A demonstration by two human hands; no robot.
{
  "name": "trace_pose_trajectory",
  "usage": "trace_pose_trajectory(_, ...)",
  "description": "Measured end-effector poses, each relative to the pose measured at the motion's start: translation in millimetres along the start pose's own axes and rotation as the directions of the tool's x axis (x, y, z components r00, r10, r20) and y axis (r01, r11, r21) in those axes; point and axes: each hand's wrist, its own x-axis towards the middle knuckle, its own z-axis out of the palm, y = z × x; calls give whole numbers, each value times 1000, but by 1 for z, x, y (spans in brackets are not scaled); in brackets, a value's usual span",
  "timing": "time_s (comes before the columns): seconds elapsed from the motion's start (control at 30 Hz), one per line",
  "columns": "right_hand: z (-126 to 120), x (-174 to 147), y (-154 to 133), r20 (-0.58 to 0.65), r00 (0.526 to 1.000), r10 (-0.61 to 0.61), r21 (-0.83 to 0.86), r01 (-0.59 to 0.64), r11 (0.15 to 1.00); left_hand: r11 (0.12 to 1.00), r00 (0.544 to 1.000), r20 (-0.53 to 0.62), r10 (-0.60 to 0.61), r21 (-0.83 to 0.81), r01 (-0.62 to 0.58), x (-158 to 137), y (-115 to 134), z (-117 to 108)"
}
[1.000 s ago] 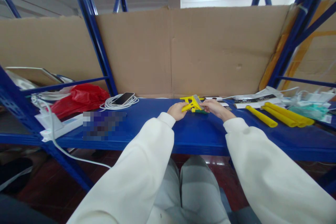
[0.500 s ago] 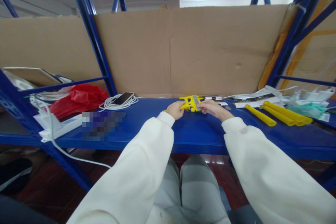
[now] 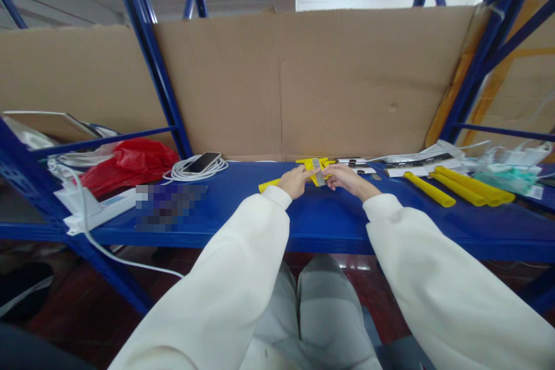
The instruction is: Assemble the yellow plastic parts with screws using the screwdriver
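Observation:
My left hand (image 3: 295, 182) is closed at the middle of the shelf, fingertips on a flat grey plate (image 3: 319, 173). Out past its wrist side sticks the end of a yellow tube-like handle (image 3: 269, 185). From the other side, my right hand (image 3: 344, 178) pinches the edge of that grey plate. Yellow plastic parts (image 3: 306, 161) show behind and around the plate; my fingers cover much of them, and I cannot tell which are joined. Small black-and-white flat pieces (image 3: 352, 162) lie just beyond my right hand.
Several yellow tubes (image 3: 459, 186) lie at the right, by a white printed packet (image 3: 425, 163) and a pale green bag (image 3: 505, 179). Leftward are a phone (image 3: 203, 162) on a coiled white cable (image 3: 173, 173), a red bag (image 3: 134, 165) and a white power strip (image 3: 102, 213). Cardboard (image 3: 347, 81) stands behind.
The grey plate has shifted slightly left and tilted. My left fingers have moved up onto it, and more of the yellow handle shows beside my left wrist. My right hand has moved left.

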Motion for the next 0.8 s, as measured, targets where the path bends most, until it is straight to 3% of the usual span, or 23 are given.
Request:
trace_pose_trajectory(0.17, -1, 3, -2, -135, 991, -7, 67, 16, 998, 999, 999, 23, 38, 24, -38, 0, 6, -3)
trace_pose_trajectory(0.43, -2, 4, 1, -134, 988, -78, -1, 78, 997, 986, 987, -15, 161, 42, -161, 2, 8, 2)
trace_pose_trajectory(0.8, -5, 11, 7, -145, 973, -181, -120, 165, 979, 984, 982, -69, 175, 1, -176, 2, 7, 8)
